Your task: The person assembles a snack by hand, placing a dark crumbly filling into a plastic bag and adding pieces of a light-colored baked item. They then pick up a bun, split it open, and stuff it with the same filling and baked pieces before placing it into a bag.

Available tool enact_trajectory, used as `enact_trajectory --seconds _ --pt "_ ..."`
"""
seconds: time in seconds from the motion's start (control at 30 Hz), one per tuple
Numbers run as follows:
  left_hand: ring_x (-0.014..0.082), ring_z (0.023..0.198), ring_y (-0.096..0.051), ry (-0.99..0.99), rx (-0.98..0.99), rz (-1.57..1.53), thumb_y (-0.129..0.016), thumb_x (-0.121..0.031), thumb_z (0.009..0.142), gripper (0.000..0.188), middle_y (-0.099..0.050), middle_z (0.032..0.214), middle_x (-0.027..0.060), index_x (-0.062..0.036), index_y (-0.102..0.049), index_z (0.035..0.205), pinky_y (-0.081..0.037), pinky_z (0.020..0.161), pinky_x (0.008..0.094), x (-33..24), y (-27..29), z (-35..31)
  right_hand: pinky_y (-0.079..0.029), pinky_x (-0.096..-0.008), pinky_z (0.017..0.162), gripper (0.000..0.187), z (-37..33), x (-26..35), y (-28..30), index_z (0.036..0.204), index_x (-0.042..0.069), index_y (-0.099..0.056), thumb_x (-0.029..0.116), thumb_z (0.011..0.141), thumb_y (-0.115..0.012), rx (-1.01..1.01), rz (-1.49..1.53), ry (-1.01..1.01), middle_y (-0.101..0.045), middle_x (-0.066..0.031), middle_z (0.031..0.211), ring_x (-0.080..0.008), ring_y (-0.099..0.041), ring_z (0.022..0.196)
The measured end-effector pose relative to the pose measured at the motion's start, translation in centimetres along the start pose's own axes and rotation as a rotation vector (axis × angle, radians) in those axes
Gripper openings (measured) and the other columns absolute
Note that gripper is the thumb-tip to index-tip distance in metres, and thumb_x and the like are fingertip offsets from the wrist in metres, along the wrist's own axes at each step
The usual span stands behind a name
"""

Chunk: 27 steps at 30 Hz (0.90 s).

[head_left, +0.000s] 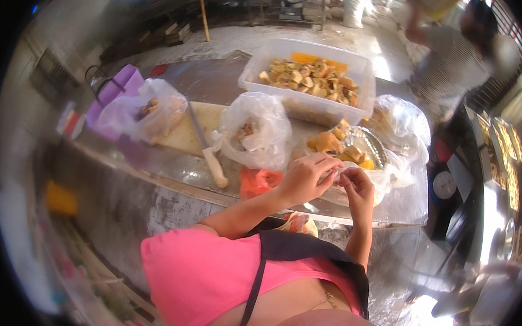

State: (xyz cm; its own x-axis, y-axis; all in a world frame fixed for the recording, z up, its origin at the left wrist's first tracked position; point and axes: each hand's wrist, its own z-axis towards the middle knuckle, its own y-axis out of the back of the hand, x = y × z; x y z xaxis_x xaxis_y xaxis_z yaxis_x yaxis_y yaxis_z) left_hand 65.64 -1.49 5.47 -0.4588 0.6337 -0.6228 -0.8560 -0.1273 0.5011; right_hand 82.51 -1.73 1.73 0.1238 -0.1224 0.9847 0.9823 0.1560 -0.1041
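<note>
Over the table's near edge, my left hand (309,177) and my right hand (358,191) meet with their fingertips almost together. Both pinch what looks like the rim of a thin clear plastic bag (382,187); the exact grip is partly covered by the fingers. Just beyond my fingers lie golden-brown bread pieces (328,143), beside a round, ridged metal rim (371,143). Left of my left hand stands another clear plastic bag (257,124) with small brown bits inside, and an orange-red plastic bag (258,182) sits below it.
A clear plastic bin (248,78) of cut bread chunks stands behind. To the left, a knife (213,165) lies across a cutting board (186,122), near a bag (163,106) and a purple basket (112,109). Another person (452,61) carries something yellow at far right; trays (504,148) line the right side.
</note>
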Motion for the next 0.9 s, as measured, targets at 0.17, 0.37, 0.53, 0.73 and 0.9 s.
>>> enact_trajectory --seconds 0.17,0.37,0.53,0.73,0.9 --pt "0.0268 0.077 -0.062 -0.081 0.126 -0.061 -0.064 -0.006 0.077 0.019 -0.063 0.086 0.0098 -0.0057 -0.063 0.096 -0.050 0.066 0.0359 -2.2 -6.8 2.1 -0.047 -0.0238 0.073 0.011 -1.7 0.2 6.8 0.095 -0.003 -0.057 0.003 0.087 -0.059 -0.135 -0.019 -0.012 -0.060 -0.0041 0.087 -0.0096 -0.057 0.080" --pt "0.0302 0.076 -0.061 -0.188 0.218 -0.135 -0.065 -0.006 0.076 0.011 -0.062 0.084 0.0115 -0.0034 -0.061 0.086 -0.049 0.067 0.0365 -6.7 -19.0 6.5 -0.045 -0.0219 0.075 0.012 -5.0 1.6 18.8 0.096 -0.004 -0.057 0.001 0.086 -0.059 -0.294 -0.011 -0.006 -0.059 -0.0026 0.088 -0.0088 -0.055 0.082" --pt "0.0288 0.078 -0.062 -0.220 0.248 -0.322 -0.064 -0.004 0.076 0.011 -0.062 0.087 0.0107 -0.0032 -0.062 0.087 -0.050 0.065 0.0346 -13.9 -29.9 9.3 -0.045 -0.0234 0.072 0.009 -8.5 4.6 30.4 0.093 -0.001 -0.057 0.002 0.085 -0.058 -0.439 -0.152 0.028 -0.058 -0.0024 0.085 -0.0097 -0.056 0.079" --pt "0.0316 0.092 -0.058 -0.248 0.393 -0.358 -0.063 -0.004 0.075 0.024 -0.058 0.099 0.0124 -0.0038 -0.058 0.099 -0.048 0.077 0.0387 -18.4 -39.7 12.7 -0.045 -0.0212 0.069 0.011 -9.6 5.4 41.2 0.095 -0.001 -0.058 0.003 0.084 -0.058 -0.566 -0.118 -0.020 -0.058 -0.0015 0.083 -0.0075 -0.055 0.078" --pt "0.0316 0.094 -0.057 -0.254 0.490 -0.341 -0.063 -0.005 0.076 0.026 -0.057 0.102 0.0127 -0.0041 -0.057 0.102 -0.047 0.080 0.0386 -18.2 -48.5 17.2 -0.047 -0.0214 0.071 0.015 -8.2 4.6 50.2 0.100 -0.002 -0.056 0.006 0.087 -0.060 -0.564 -0.031 -0.069 -0.058 -0.0011 0.084 -0.0070 -0.055 0.081"
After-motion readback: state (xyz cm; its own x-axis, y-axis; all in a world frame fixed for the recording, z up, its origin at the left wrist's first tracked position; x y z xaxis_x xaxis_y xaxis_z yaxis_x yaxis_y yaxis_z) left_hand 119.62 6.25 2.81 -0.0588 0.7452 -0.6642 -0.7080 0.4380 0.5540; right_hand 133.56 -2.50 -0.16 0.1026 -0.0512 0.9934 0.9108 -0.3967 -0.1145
